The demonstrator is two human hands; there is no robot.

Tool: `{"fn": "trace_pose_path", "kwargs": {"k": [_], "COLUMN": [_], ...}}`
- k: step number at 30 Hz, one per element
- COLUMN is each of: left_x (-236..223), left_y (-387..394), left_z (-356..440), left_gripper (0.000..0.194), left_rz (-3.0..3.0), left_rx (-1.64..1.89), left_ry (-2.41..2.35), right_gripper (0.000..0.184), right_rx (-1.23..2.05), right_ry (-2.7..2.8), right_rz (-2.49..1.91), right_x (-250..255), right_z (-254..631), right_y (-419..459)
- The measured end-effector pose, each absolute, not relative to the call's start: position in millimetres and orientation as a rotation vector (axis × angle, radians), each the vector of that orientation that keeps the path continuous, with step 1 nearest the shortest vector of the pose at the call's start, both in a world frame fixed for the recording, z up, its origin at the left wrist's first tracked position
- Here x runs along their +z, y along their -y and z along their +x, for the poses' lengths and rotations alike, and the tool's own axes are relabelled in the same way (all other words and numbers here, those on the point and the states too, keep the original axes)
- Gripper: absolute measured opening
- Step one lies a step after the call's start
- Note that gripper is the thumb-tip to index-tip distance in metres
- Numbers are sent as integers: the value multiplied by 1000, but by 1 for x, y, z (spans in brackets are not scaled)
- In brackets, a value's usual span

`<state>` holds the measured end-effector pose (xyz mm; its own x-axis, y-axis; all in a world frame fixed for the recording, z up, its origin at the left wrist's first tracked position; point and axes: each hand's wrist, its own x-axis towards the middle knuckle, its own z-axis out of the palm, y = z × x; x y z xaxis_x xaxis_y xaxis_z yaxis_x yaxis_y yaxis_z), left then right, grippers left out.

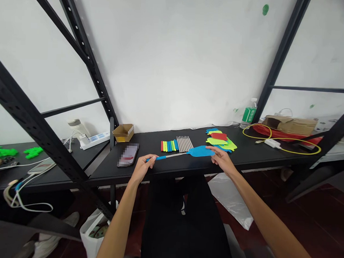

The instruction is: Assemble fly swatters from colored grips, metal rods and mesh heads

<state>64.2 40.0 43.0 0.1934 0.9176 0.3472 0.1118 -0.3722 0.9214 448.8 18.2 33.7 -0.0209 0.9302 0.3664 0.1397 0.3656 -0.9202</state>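
Observation:
A blue fly swatter [199,150] lies across the black table [173,165], its metal rod running left to a blue grip. My left hand [143,168] is closed on that blue grip at the left end. My right hand [220,157] pinches the right edge of the blue swatter head. Just behind lie a row of coloured handles [169,145] and a bundle of metal rods [184,143]. A pile of green, red and blue swatter heads [221,140] sits to the right of them.
A phone [128,156] and a small cardboard box [123,132] are on the left of the table. A green-labelled bottle [249,114], a yellow cable [282,143] and a brown paper package [292,124] are at right. Black shelf posts stand on both sides.

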Motion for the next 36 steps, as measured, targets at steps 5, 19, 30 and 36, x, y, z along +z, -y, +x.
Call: {"fn": "trace_pose_path", "kwargs": {"k": [5,19,30,36], "left_x": [44,43,45,44], "left_y": [-39,-39,-39,-40], "left_z": [65,63,65,65], "left_gripper": [37,35,38,37], "left_rz": [1670,1693,1633,1618], "left_rx": [1270,1288,1289,1290], "left_ry": [-999,-994,-1034,-1028], "right_gripper": [40,41,60,63], "right_rx": [821,745,860,929], "right_ry": [1447,1472,1427,1426], "right_rz": [-1055,-1126,-1025,-954], "right_x": [32,28,36,33], "right_z": [450,451,447,449], "right_y": [-18,-23,-19,-20]}}
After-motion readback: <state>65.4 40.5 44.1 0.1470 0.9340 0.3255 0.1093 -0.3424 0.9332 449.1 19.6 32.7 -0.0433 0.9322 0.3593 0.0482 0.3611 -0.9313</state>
